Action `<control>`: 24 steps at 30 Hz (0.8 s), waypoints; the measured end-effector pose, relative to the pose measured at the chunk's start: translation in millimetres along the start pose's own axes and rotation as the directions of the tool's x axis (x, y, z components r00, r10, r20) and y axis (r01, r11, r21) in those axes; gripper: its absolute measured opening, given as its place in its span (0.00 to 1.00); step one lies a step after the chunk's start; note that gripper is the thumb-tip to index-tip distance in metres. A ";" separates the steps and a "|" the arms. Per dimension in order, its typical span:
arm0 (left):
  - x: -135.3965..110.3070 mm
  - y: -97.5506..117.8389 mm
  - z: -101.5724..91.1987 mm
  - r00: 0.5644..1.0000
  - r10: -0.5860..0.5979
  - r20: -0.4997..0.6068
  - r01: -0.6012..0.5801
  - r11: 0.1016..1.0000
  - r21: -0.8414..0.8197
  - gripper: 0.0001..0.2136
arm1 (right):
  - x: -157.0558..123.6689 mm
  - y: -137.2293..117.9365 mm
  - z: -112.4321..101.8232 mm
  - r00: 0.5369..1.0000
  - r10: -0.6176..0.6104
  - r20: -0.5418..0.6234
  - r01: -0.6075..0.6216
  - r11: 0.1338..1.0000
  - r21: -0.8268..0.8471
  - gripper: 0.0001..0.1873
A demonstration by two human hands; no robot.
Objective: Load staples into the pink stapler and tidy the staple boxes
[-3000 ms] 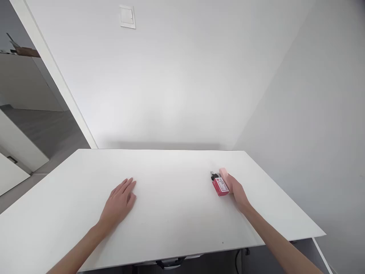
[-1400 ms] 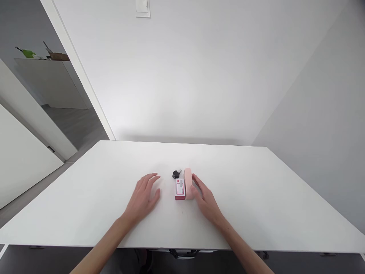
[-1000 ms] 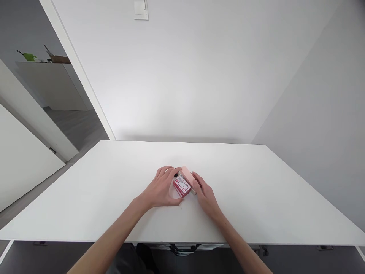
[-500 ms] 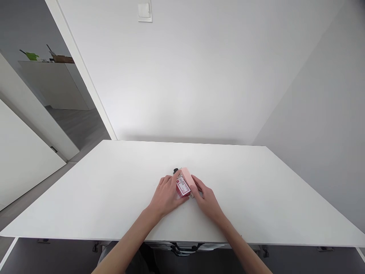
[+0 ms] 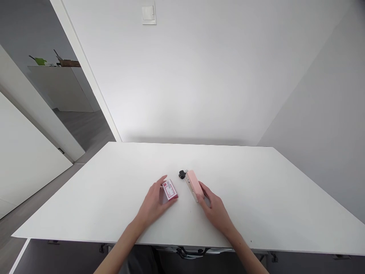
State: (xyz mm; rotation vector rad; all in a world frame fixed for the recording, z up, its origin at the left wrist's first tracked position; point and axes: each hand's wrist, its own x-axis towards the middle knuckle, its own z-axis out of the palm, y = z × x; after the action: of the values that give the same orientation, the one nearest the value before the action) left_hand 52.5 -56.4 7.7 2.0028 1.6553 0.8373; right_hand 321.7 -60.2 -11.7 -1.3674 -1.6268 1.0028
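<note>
My left hand (image 5: 153, 200) curls around a small red-and-white box (image 5: 170, 189), thumb along its near edge and fingertips at its far edge. My right hand (image 5: 216, 209) grips the near end of a pink stapler (image 5: 194, 183), thumb on its near left side and fingers along its right. The stapler points away from me and to the left. By its far end lies a small black object (image 5: 181, 174), perhaps a clip; I cannot tell whether the two touch. A gap of bare tabletop separates box and stapler.
Both hands work over a white tabletop (image 5: 114, 190) that meets a white wall (image 5: 199, 76) at the back. A light switch (image 5: 148, 14) is on the wall. To the left, a doorway shows a cabinet (image 5: 57, 85) beyond. Black handles (image 5: 192, 252) show below the front edge.
My left hand has moved left with the box, away from the stapler. The stapler and the black object are now more fully exposed, with my right hand still on the stapler's near end.
</note>
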 end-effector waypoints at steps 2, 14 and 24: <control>5.1 -13.0 -12.0 0.997 -0.054 -0.056 0.055 0.998 0.003 0.37 | -0.4 -0.6 0.0 1.000 0.006 0.007 -0.006 1.000 -0.002 0.31; 25.6 -40.8 -51.7 0.867 -0.389 -0.311 0.337 0.918 -0.211 0.42 | -4.0 -10.5 -1.8 0.999 0.035 0.026 -0.034 0.999 -0.036 0.30; 0.3 -55.5 -60.5 0.888 -0.325 -0.326 0.322 0.945 -0.065 0.40 | -3.6 -12.6 -2.2 0.998 0.040 0.052 -0.037 0.997 -0.061 0.30</control>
State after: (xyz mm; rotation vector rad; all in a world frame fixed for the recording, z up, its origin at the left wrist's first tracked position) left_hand -28.7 -48.2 16.3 1.5712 2.0937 1.0949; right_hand 319.3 -65.1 0.5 -1.4281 -1.6877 1.0285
